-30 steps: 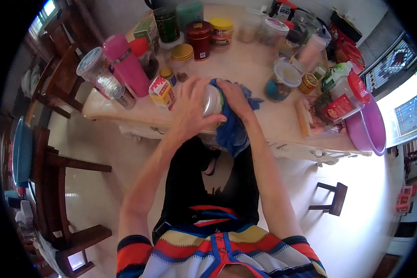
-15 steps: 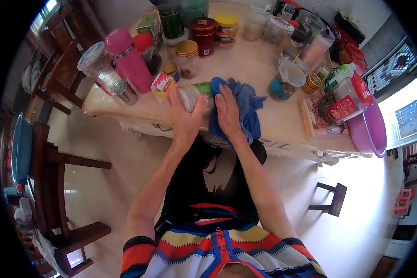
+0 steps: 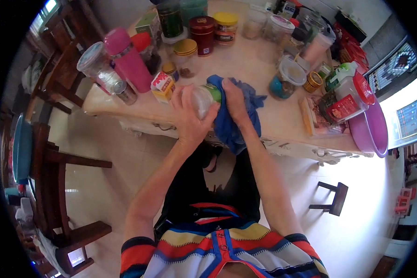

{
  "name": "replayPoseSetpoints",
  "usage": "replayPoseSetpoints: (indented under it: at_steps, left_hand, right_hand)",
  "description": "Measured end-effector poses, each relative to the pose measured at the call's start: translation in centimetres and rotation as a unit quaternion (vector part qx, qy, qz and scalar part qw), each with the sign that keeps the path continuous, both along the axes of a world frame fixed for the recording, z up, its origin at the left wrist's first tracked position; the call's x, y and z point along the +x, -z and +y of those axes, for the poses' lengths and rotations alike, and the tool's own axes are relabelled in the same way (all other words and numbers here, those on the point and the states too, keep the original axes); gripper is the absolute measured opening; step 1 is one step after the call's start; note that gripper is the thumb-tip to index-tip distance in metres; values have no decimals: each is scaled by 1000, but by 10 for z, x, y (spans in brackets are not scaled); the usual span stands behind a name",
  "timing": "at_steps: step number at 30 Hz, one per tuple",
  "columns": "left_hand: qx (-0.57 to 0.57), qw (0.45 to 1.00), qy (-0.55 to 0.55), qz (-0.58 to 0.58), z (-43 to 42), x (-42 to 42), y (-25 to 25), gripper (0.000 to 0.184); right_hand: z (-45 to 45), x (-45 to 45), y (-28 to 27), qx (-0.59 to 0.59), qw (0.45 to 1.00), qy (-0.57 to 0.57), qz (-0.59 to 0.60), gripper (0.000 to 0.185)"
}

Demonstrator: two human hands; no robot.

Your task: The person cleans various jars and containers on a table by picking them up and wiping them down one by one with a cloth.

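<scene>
The left hand is wrapped around one end of a clear jar with a green band, held tilted above the front edge of the table. What the jar contains, if anything, cannot be made out. The right hand grips a crumpled blue cloth and presses it over the jar's far end, by the green band.

Just beside the left hand stands a red, white and yellow carton, and behind that a small dark jar with a gold lid. Next comes a larger clear jar with a gold lid — some brown pieces lie at its bottom. A red-lidded jar with dark contents sits behind the pink thermos flask; farther back are a dark red canister and a yellow-lidded jar, their insides hidden.

Right of the cloth, apart from it, a clear tub with blue on its lower side shows something dark within. Near the table's right end, a big red-lidded container leans over — dark stuff shows through its clear wall — beside a purple basin.
</scene>
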State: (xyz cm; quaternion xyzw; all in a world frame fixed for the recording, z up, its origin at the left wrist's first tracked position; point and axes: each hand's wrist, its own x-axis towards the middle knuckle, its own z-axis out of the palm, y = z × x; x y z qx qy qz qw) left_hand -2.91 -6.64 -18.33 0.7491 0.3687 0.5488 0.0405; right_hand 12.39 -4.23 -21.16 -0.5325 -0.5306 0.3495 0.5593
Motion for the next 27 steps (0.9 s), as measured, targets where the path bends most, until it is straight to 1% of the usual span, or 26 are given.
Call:
replayPoseSetpoints:
  at_steps: [1,2,3,4,5,6,8,10,11,13,14,16,17,19,20,22,23,25,26,27]
  left_hand:
    - [-32,999,-24,-20,2,1,1,69]
    - [-63,996,-48,-41,4,1,0,68]
    - [-62,996,-50,-40,6,3,-5,68]
    - [-90,993,-62,-38,8,5,-9,68]
    - [-118,990,-73,-38,8,7,-14,68]
    - [-117,990,-73,-38,6,9,-19,68]
    - [-145,984,-98,37,5,11,-28,67]
    - [-140,984,-102,39,7,11,-27,66]
    - [-137,984,-104,41,8,11,-27,66]
    - [-140,984,-102,39,9,10,-23,66]
    - [-139,985,-98,40,9,9,-24,66]
    - [-152,983,-95,47,7,10,-27,66]
    - [-167,980,-94,52,6,10,-30,66]
    - [-153,982,-96,51,8,11,-27,65]
    - [-141,984,-97,52,8,12,-26,64]
    - [-141,983,-97,63,9,13,-29,65]
    - [-145,981,-99,79,8,14,-30,66]
    - [-130,983,-92,87,6,18,-30,67]
    - [-112,985,-82,99,6,19,-31,69]
    - [-114,985,-81,99,7,18,-31,69]
  right_hand:
    - [0,-5,7,11,999,27,-12,45]
    - [-5,-11,2,13,1000,25,-10,45]
    - [-14,-18,-8,37,998,52,-19,46]
    - [-19,-22,-14,59,995,79,-30,47]
    - [-19,-21,-11,59,995,78,-30,47]
    - [-18,-17,-7,49,995,74,-43,48]
    - [-16,-8,-5,43,995,69,-57,49]
    - [-12,4,-6,56,991,30,-116,45]
    - [-7,10,-6,57,991,28,-118,45]
    - [1,20,-2,104,971,14,-214,41]
    - [7,24,-2,104,971,16,-213,41]
    - [19,30,-4,159,958,95,-220,39]
    - [21,31,-3,162,957,95,-220,39]
    - [25,34,-2,75,968,95,-221,40]
    - [21,32,-8,78,967,95,-224,40]
    - [5,23,-19,38,983,104,-148,42]
    - [1,21,-18,39,982,101,-152,42]
    - [-5,12,-15,121,985,104,-62,43]
    - [-11,7,-21,121,985,103,-62,43]
    - [-19,0,-34,98,993,67,-13,42]
